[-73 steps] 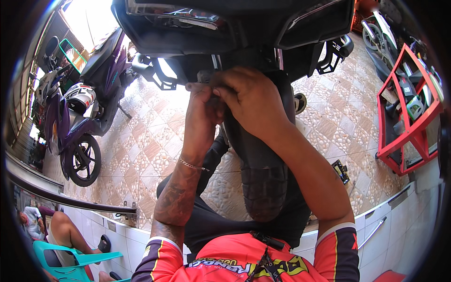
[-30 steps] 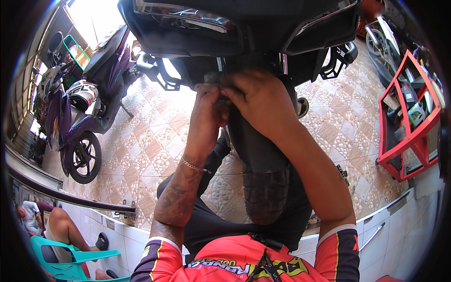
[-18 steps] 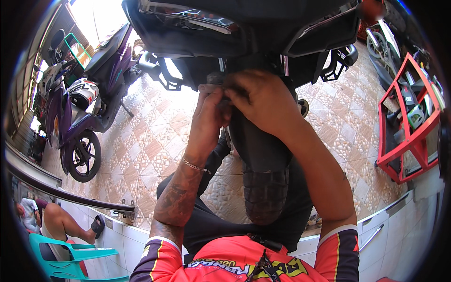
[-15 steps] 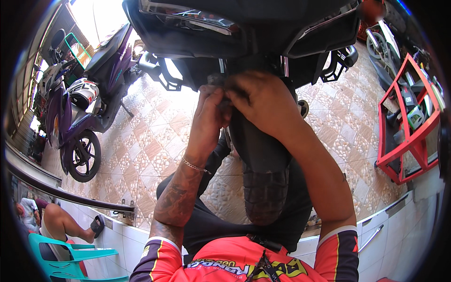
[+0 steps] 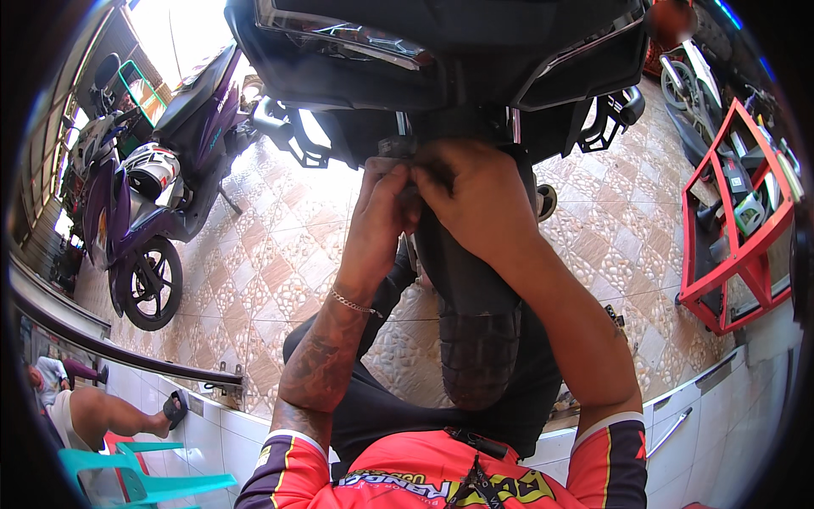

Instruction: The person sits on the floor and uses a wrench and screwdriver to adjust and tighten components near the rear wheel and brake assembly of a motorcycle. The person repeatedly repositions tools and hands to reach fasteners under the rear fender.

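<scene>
Right in front of me stands a dark motorcycle, its headlight (image 5: pixel 365 42) above and its front tyre (image 5: pixel 479 360) between my legs. My left hand (image 5: pixel 381 195) is closed at the left side of the black front mudguard (image 5: pixel 475 271), thumb and fingers pinched together. A small dark grey part (image 5: pixel 395 146) shows just above its fingertips. Against it, my right hand (image 5: pixel 471 187) is closed too, its fingers curled over the top of the wheel area. Whatever lies between the fingers of either hand is hidden.
A purple scooter (image 5: pixel 136 229) with a white helmet (image 5: pixel 151 168) on it is parked at left. On the right stands a red metal rack (image 5: pixel 733 288) holding bottles and tools. At lower left, a person's leg (image 5: pixel 119 416) shows beside a teal plastic chair (image 5: pixel 144 483).
My right hand has shifted slightly and shows less blur, its fingers curled in closer to the left. The seated person's leg and the teal chair have moved at lower left.
</scene>
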`<state>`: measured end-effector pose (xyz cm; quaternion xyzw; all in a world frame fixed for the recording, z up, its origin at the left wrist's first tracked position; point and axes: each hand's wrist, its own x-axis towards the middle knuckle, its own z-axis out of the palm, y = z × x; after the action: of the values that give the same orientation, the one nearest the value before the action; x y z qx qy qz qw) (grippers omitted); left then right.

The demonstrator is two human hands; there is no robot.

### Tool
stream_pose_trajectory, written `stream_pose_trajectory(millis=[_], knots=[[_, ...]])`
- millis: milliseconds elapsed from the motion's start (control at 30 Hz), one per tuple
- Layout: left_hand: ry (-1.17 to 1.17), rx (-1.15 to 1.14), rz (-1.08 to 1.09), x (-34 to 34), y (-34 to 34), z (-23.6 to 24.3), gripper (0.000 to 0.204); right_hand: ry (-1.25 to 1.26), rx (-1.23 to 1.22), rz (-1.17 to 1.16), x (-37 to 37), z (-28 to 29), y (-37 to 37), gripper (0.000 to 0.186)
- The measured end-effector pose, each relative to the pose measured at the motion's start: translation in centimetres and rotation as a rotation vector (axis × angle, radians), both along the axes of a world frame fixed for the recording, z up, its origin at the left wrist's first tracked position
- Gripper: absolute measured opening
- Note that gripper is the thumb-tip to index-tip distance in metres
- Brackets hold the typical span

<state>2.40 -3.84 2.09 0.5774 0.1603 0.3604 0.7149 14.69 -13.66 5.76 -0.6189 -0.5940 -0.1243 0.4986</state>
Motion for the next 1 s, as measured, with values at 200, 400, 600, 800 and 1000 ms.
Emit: stream_pose_trajectory(millis=[200,400,600,800,1000], knots=[[-0.002,0.027,0.003,-0.2,0.0,-0.2,0.022,0.141,0.008,0.026,-0.5,-0.3,-0.1,0.016],[-0.013,0.037,-0.001,-0.2,0.1,-0.3,0.025,-0.217,-0.002,-0.036,0.1,0.1,-0.3,0.017],[-0.044,0.034,-0.014,-0.1,0.0,-0.1,0.029,-0.44,0.002,0.025,1.0,1.1,-0.1,0.015],[-0.027,0.05,-0.004,-0.1,-0.1,0.0,0.031,-0.564,-0.027,-0.024,0.9,1.4,-0.2,0.014],[-0.015,0.01,-0.015,-0.2,0.2,-0.2,0.03,-0.556,-0.049,-0.135,0.5,0.5,0.9,0.013]])
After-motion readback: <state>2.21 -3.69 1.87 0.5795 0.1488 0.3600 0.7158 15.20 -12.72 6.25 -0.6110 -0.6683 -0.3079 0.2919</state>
